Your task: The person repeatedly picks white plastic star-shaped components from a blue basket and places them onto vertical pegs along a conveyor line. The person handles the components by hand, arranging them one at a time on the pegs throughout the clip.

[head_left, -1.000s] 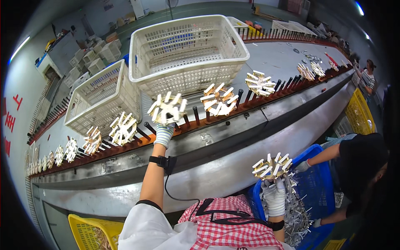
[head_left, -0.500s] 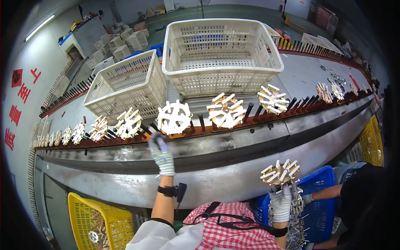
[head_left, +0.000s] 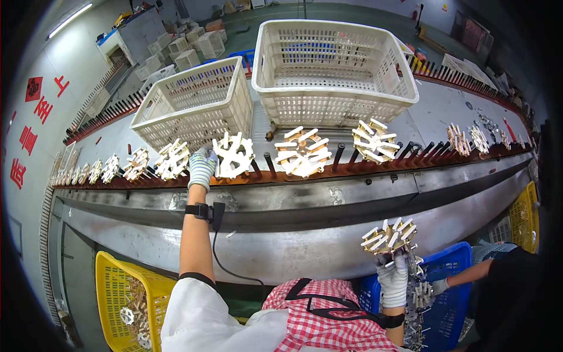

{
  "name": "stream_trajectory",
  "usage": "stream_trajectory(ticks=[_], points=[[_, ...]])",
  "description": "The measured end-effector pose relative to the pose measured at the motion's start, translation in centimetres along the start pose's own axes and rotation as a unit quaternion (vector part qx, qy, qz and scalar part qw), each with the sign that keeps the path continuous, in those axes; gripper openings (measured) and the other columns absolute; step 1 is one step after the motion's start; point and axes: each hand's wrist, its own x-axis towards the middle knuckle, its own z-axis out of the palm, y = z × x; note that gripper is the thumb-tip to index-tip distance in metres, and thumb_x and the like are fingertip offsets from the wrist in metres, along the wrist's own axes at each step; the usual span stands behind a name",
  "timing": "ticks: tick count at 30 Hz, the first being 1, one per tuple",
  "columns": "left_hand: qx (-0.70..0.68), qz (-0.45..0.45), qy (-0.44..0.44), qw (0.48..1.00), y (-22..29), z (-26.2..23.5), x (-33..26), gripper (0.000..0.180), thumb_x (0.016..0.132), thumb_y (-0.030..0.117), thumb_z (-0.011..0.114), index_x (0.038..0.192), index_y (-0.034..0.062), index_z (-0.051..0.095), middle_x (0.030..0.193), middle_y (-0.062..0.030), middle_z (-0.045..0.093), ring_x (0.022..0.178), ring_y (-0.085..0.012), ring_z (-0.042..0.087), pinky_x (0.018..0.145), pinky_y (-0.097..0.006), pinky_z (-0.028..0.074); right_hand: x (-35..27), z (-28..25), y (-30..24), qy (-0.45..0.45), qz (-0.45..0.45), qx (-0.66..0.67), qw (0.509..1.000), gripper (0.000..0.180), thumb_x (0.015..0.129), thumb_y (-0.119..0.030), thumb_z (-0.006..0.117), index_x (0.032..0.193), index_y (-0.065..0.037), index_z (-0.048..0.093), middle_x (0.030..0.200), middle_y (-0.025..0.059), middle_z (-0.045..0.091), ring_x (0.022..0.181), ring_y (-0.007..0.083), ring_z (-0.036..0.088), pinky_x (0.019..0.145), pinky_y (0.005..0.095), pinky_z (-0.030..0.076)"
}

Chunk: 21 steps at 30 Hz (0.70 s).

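Raised since the earlier frame: striped-gloved left hand (head_left: 202, 168), centre-left, grip unclear, beside a white-barred metal wheel (head_left: 236, 157) a sideways brush could tilt; striped-gloved right hand (head_left: 393, 283), lower right, fingers holding a brass-coloured white-barred wheel (head_left: 389, 237).

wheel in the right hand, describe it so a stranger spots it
Start at the blue basket, lower right. By its left side, the right hand holds up this white-barred wheel. Unlike the wheels lined along the table, it's held apart.

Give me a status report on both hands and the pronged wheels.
Left hand between two racked pronged wheels, contact unclear. Right hand holding another pronged wheel. Larger white perforated crate behind the rack.
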Motion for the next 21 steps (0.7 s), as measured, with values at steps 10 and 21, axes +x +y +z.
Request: stream_trajectory(ticks=[10, 21], points=[[-0.021, 0.065, 0.12, 0.99, -2.8, -6.4, 0.8, 0.03, 0.09, 0.029, 0.059, 0.103, 0.0029, 0.066, 0.121, -0.02, 0.059, 0.109, -0.0348, 0.057, 0.092, -0.04, 0.045, -0.2, 2.0, -0.4, 0.013, 0.007, -0.02, 1.0, 0.033, 0.084, -0.026, 0.073, 0.113, -0.014, 0.06, 0.089, 0.0015, 0.068, 0.077, 0.0173, 0.067, 0.073, 0.0376, 0.055], [0.247, 0.005, 0.141, 0.959, -1.1, -6.2, 1.4, 0.035, 0.084, 0.039, 0.063, 0.098, 0.0066, 0.067, 0.114, -0.017, 0.061, 0.104, -0.0369, 0.058, 0.091, -0.045, 0.046, -0.3, 4.0, -0.7, 0.023, 0.027, -0.038, 0.999, 0.026, 0.086, -0.028, 0.07, 0.107, -0.014, 0.062, 0.084, 0.0003, 0.068, 0.072, 0.0156, 0.067, 0.071, 0.0384, 0.057]])
